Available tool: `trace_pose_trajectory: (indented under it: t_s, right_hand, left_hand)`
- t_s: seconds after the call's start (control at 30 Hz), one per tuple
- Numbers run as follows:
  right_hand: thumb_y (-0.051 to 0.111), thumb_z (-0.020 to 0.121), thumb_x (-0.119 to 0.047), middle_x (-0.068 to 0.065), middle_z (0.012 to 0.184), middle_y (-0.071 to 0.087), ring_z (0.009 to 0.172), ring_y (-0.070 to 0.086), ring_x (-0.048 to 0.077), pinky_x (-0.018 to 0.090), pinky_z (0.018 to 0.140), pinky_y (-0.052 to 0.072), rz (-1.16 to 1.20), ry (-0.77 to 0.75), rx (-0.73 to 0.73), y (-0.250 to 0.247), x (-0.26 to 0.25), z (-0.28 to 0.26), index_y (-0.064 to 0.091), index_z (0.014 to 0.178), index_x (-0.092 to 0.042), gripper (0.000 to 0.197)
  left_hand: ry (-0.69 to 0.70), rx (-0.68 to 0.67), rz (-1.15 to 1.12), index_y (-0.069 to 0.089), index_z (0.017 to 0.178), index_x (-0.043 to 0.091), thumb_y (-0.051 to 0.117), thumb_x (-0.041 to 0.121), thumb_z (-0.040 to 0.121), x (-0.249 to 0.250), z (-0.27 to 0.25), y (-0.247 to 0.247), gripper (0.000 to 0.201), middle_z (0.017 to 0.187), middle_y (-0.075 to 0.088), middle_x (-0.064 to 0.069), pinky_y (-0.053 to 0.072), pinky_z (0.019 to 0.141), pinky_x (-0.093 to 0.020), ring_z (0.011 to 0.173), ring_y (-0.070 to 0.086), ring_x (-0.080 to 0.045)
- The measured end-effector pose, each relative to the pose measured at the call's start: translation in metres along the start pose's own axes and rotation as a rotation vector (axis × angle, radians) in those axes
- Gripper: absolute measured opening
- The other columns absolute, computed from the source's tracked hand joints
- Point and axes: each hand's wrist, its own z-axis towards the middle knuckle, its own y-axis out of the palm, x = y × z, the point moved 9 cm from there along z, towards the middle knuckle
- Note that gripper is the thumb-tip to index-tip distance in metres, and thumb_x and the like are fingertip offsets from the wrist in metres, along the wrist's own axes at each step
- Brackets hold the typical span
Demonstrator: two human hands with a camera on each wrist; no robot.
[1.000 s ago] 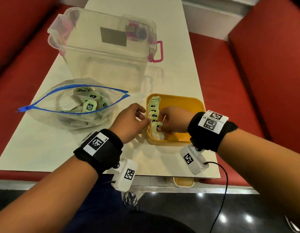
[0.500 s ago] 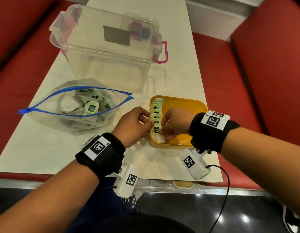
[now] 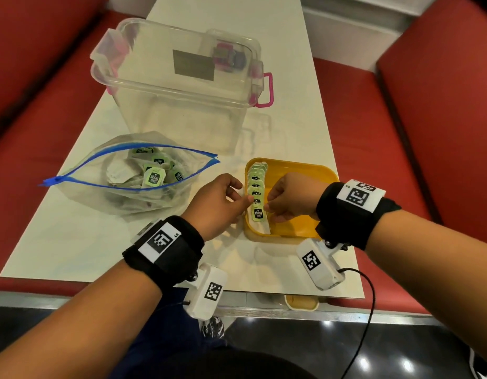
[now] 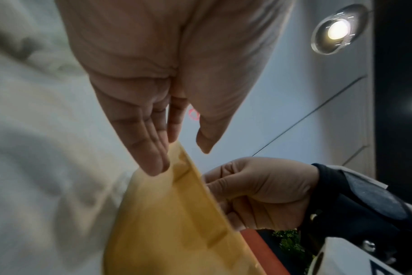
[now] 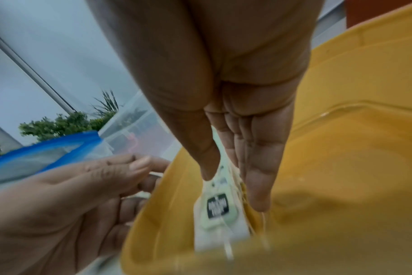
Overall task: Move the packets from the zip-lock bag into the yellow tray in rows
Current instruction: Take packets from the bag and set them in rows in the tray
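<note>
The yellow tray sits on the table at front right, with a row of green-labelled packets standing along its left wall. The nearest packet leans at the row's near end. My right hand is inside the tray, its thumb and fingers pinching that packet's top. My left hand rests straight fingers against the tray's outer left wall and holds nothing. The open zip-lock bag lies to the left with several packets inside.
A clear lidded plastic box with pink latches stands behind the bag and the tray. Red seats flank the narrow table. The table's near edge runs just below my wrists. A small cup sits below that edge.
My right hand has set a packet down at the near end of the row, its label now facing up. My left hand has stayed at the tray's left wall.
</note>
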Motion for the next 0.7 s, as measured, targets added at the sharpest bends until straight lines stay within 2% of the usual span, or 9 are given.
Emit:
trace_pose_trajectory:
  t_s: [0.1, 0.23, 0.3, 0.37, 0.43, 0.47, 0.53, 0.6, 0.7]
  right_hand:
    - [0.07, 0.086, -0.009, 0.02, 0.095, 0.071, 0.089, 0.072, 0.032, 0.04, 0.083, 0.058, 0.026, -0.104, 0.068, -0.021, -0.014, -0.017, 0.064, 0.105, 0.002, 0.023]
    - [0.068, 0.086, -0.008, 0.021, 0.094, 0.071, 0.084, 0.073, 0.028, 0.034, 0.076, 0.06, 0.126, -0.344, 0.092, -0.035, -0.055, -0.049, 0.062, 0.109, 0.002, 0.026]
    - [0.068, 0.087, -0.01, 0.019, 0.093, 0.072, 0.082, 0.073, 0.024, 0.033, 0.076, 0.06, 0.142, -0.496, 0.092, -0.031, -0.082, -0.065, 0.063, 0.109, -0.001, 0.024]
    - [0.068, 0.088, -0.012, 0.016, 0.092, 0.073, 0.082, 0.073, 0.022, 0.033, 0.077, 0.06, 0.118, -0.639, 0.083, -0.019, -0.109, -0.076, 0.064, 0.109, -0.004, 0.023]
    - [0.068, 0.088, -0.013, 0.013, 0.09, 0.073, 0.083, 0.071, 0.022, 0.034, 0.078, 0.058, 0.045, -0.768, 0.102, -0.001, -0.133, -0.082, 0.066, 0.107, -0.005, 0.021]
    - [0.068, 0.087, -0.015, 0.01, 0.09, 0.073, 0.082, 0.07, 0.021, 0.034, 0.079, 0.057, -0.02, -0.839, 0.128, 0.009, -0.145, -0.085, 0.067, 0.105, -0.007, 0.02]
    - [0.066, 0.088, -0.019, 0.0, 0.09, 0.073, 0.081, 0.067, 0.013, 0.03, 0.081, 0.054, -0.171, -0.96, 0.178, 0.032, -0.165, -0.089, 0.069, 0.102, -0.014, 0.015]
    - [0.062, 0.09, -0.019, -0.004, 0.095, 0.072, 0.083, 0.063, 0.008, 0.027, 0.083, 0.05, -0.289, -1.023, 0.198, 0.053, -0.177, -0.089, 0.07, 0.103, -0.017, 0.015]
    - [0.052, 0.095, -0.021, -0.002, 0.104, 0.071, 0.096, 0.063, 0.017, 0.034, 0.086, 0.046, -0.482, -1.041, 0.218, 0.081, -0.187, -0.083, 0.068, 0.107, -0.018, 0.02]
  left_hand:
    - [0.057, -0.016, 0.088, 0.057, 0.105, 0.016, 0.068, 0.04, 0.087, 0.019, -0.01, -0.011, 0.032, 0.09, 0.065, 0.0, 0.058, 0.075, -0.049, 0.081, 0.069, -0.022]
    - [0.19, -0.005, 0.023, 0.063, 0.097, 0.011, 0.066, 0.025, 0.09, 0.065, -0.032, -0.039, 0.015, 0.089, 0.066, -0.005, 0.059, 0.073, -0.046, 0.08, 0.07, -0.023]
    - [0.279, 0.081, -0.005, 0.064, 0.096, 0.01, 0.063, 0.019, 0.092, 0.089, -0.043, -0.065, 0.011, 0.088, 0.065, -0.002, 0.06, 0.071, -0.039, 0.079, 0.07, -0.02]
    - [0.347, 0.209, 0.037, 0.065, 0.096, 0.014, 0.061, 0.018, 0.092, 0.102, -0.051, -0.095, 0.007, 0.085, 0.064, 0.008, 0.058, 0.068, -0.032, 0.075, 0.067, -0.013]
    - [0.386, 0.332, 0.176, 0.067, 0.094, 0.02, 0.058, 0.018, 0.089, 0.107, -0.055, -0.123, 0.01, 0.085, 0.06, 0.013, 0.052, 0.066, -0.024, 0.072, 0.06, -0.003]
    - [0.399, 0.373, 0.271, 0.067, 0.09, 0.024, 0.056, 0.022, 0.085, 0.107, -0.059, -0.136, 0.013, 0.088, 0.057, 0.014, 0.048, 0.068, -0.022, 0.077, 0.058, 0.0]
    - [0.381, 0.396, 0.472, 0.065, 0.081, 0.034, 0.047, 0.036, 0.075, 0.102, -0.062, -0.153, 0.02, 0.097, 0.057, 0.013, 0.042, 0.08, -0.028, 0.098, 0.054, -0.008]
    - [0.27, 0.392, 0.663, 0.065, 0.077, 0.04, 0.039, 0.05, 0.069, 0.087, -0.064, -0.165, 0.029, 0.112, 0.058, 0.015, 0.038, 0.097, -0.042, 0.115, 0.047, -0.019]
    - [0.077, 0.355, 0.816, 0.069, 0.088, 0.043, 0.043, 0.05, 0.073, 0.056, -0.067, -0.179, 0.03, 0.126, 0.056, 0.016, 0.037, 0.101, -0.046, 0.121, 0.045, -0.021]
